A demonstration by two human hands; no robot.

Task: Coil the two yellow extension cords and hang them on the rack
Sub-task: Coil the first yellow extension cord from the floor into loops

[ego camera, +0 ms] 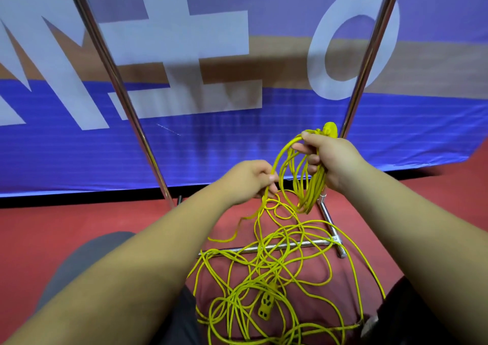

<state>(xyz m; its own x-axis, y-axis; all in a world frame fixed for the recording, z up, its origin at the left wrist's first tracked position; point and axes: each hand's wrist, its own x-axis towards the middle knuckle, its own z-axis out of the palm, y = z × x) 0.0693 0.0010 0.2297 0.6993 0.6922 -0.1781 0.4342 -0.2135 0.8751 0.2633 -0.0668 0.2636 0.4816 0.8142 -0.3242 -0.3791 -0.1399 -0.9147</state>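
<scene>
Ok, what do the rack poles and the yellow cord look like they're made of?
Rack poles: metal tubing by the look, polished chrome-like finish, shown by bright streaked reflections along them. Yellow cord: probably a plastic or rubber jacket, smooth with a slight sheen; it bends freely into loose loops.

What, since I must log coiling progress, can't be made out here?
Head view only:
Top of the rack: both poles run off the upper edge.
Cord count: the floor tangle overlaps itself and is cut by the bottom edge.
Loops in the coil: the right hand covers them.
Plug above that hand: blurred.
</scene>
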